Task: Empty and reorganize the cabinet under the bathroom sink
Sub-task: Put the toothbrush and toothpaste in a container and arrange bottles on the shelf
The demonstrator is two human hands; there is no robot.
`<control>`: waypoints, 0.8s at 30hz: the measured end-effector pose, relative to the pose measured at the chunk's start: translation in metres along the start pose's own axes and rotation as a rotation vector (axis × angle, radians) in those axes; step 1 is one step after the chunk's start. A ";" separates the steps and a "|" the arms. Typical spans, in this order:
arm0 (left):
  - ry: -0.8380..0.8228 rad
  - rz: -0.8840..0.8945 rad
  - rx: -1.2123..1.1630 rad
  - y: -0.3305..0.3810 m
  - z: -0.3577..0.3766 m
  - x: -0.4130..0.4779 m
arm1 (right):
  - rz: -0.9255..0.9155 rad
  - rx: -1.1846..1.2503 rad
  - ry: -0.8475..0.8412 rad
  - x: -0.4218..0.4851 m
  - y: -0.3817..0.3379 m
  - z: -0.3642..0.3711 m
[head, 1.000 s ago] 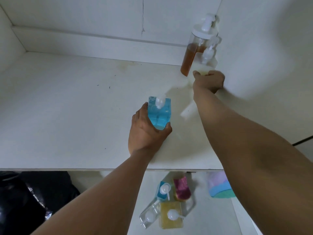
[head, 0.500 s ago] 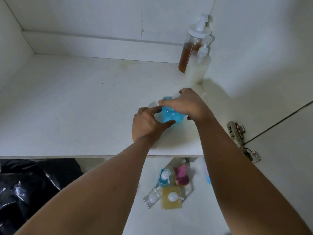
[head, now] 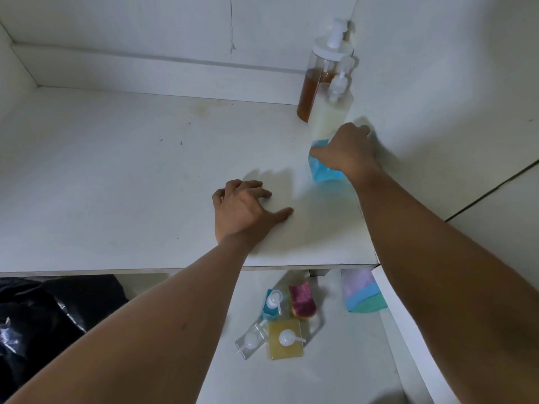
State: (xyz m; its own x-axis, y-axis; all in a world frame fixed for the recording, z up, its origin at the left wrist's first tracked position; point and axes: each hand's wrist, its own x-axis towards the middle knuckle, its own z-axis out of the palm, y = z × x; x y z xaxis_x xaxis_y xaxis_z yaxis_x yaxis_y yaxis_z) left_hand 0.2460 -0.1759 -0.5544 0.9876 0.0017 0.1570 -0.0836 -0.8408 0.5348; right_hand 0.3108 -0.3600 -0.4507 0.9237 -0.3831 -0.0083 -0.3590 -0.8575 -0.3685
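Note:
On the white cabinet shelf, my right hand grips a blue pump bottle from above, close to the right wall. Just behind it stands a milky white pump bottle, and behind that an amber pump bottle in the back right corner. My left hand rests flat on the shelf with fingers spread and holds nothing. The blue bottle's pump is hidden under my right hand.
Below the shelf's front edge, on the floor, stand a small blue bottle, a clear bottle, a yellow bottle and a magenta sponge. A pastel cloth bundle lies right; a black plastic bag lies left.
My left hand let go of the blue bottle and settled on the shelf. My right hand left the white bottle, took the blue one and carried it right, toward the back corner.

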 end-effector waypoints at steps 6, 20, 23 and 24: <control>0.001 0.004 -0.006 0.000 0.000 0.000 | -0.048 -0.150 0.091 0.002 0.007 -0.002; 0.038 0.010 -0.006 -0.002 0.004 0.001 | -0.124 -0.370 0.238 0.037 0.001 0.024; 0.038 0.018 -0.003 -0.002 0.005 0.001 | -0.126 -0.386 0.235 0.045 -0.004 0.020; 0.037 0.020 -0.001 -0.003 0.005 0.001 | -0.122 -0.384 0.236 0.046 -0.005 0.020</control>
State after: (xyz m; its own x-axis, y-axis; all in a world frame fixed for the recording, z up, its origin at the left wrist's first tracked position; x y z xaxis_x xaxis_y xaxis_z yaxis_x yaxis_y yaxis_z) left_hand 0.2481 -0.1766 -0.5599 0.9801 0.0045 0.1982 -0.1039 -0.8401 0.5324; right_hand 0.3574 -0.3664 -0.4679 0.9225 -0.3009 0.2418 -0.3141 -0.9492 0.0172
